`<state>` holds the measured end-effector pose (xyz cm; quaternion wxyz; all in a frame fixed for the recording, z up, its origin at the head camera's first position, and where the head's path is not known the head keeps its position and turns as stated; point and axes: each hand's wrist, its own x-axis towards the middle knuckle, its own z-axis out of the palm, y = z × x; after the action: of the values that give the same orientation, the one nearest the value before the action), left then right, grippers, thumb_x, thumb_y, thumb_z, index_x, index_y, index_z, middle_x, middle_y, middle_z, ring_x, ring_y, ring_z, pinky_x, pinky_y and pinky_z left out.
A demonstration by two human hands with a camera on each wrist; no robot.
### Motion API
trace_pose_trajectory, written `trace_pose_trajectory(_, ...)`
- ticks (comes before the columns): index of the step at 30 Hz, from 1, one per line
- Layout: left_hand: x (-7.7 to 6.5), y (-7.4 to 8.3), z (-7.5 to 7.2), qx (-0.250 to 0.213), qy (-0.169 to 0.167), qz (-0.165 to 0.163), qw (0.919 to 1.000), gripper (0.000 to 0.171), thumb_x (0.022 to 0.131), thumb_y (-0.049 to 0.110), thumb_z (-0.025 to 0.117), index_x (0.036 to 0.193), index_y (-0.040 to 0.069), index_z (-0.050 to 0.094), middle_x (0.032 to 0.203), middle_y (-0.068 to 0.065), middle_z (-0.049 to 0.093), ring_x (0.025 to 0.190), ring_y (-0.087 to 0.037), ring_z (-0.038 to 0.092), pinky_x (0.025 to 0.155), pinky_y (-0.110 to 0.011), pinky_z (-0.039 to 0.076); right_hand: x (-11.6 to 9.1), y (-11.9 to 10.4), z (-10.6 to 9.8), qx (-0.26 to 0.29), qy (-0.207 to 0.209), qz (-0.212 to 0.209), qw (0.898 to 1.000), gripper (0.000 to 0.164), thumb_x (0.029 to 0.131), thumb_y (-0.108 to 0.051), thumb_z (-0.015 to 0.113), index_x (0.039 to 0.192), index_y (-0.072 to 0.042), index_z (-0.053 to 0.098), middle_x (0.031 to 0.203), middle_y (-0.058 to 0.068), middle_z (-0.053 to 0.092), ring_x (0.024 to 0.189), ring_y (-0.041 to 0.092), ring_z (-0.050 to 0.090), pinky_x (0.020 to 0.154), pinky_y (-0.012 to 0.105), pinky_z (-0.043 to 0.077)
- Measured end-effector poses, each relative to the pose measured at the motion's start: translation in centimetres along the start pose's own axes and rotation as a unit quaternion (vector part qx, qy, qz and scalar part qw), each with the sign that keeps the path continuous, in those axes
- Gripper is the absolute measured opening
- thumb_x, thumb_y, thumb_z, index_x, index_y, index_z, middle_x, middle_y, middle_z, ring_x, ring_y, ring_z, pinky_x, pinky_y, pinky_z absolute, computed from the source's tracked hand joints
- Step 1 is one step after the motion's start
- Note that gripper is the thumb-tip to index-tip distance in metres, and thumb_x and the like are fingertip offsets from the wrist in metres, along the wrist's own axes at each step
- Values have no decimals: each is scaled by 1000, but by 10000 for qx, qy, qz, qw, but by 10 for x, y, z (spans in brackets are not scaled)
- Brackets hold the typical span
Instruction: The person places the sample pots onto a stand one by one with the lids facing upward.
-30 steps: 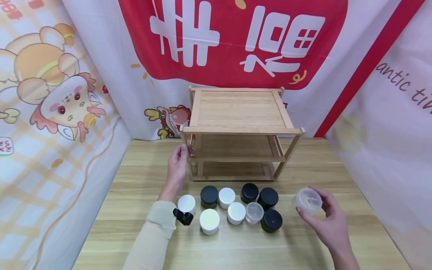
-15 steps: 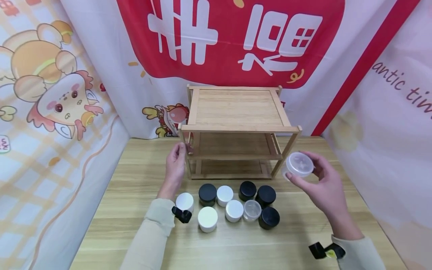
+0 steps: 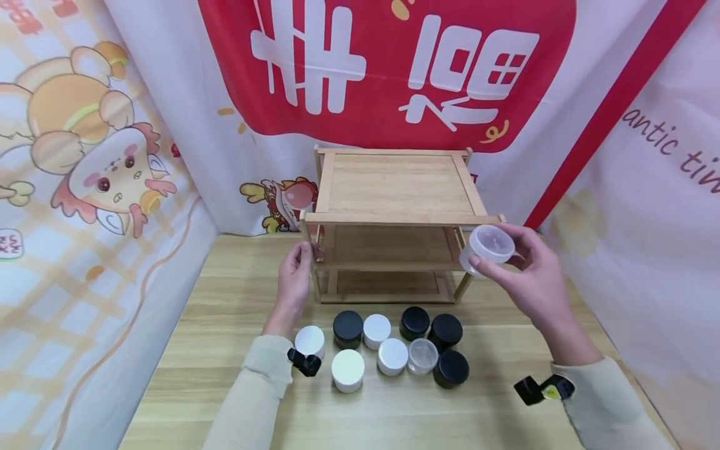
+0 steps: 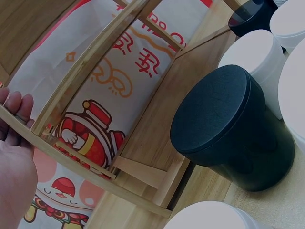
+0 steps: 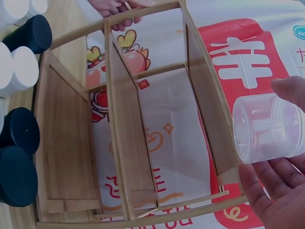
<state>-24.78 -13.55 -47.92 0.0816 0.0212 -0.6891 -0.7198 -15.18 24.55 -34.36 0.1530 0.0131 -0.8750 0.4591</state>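
Clear plastic jar (image 3: 488, 245) in its grip, the right hand (image 3: 531, 272) is near the wooden shelf's (image 3: 399, 185) right front corner; the left hand (image 3: 295, 274) holds the shelf's left side. White jars (image 3: 347, 370) stand in front.

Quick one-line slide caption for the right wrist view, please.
Right hand holds a clear round plastic jar near a three-tier pale wooden rack, round black jars and round white jars at left.

The cream-sleeved left arm (image 3: 247, 400) reaches forward, its bare left grip (image 3: 295, 272) curled at the fingers (image 4: 25, 106); the cream-sleeved right arm (image 3: 610, 406) slants inward, its bare right grip (image 3: 531, 269) raised, thumb (image 5: 290, 89) opposing the fingers in a hold.
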Motion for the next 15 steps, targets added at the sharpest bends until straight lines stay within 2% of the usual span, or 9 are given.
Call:
trace_pose_trajectory(7, 1, 1, 2, -28, -75, -31, 10000, 56, 112, 53, 46, 129, 1, 61, 138, -22, 66, 140, -26, 56, 130, -49, 34, 14, -8, -2, -122, -214, 15, 9997, 69, 94, -38, 86, 153, -18, 58, 145, 10, 63, 116, 18, 60, 86, 10, 50)
trace_pose_trajectory(11, -2, 1, 3, 70, -66, -74, 9999, 57, 113, 52, 43, 135, 3, 60, 137, -20, 65, 138, -25, 56, 129, -51, 34, 20, -16, 0, -248, -380, 136, 9989, 74, 93, -45, 85, 155, -18, 56, 144, 12, 64, 119, 26, 61, 82, 12, 52)
trace_pose_trajectory(15, -2, 0, 2, 106, -54, -4, 9999, 60, 113, 52, 42, 140, 2, 59, 132, -21, 66, 134, -25, 58, 128, -50, 36, 30, -27, 3, -233, -332, 81, 9991, 76, 91, -47, 86, 156, -20, 56, 145, 13, 64, 121, 32, 64, 82, 12, 51)
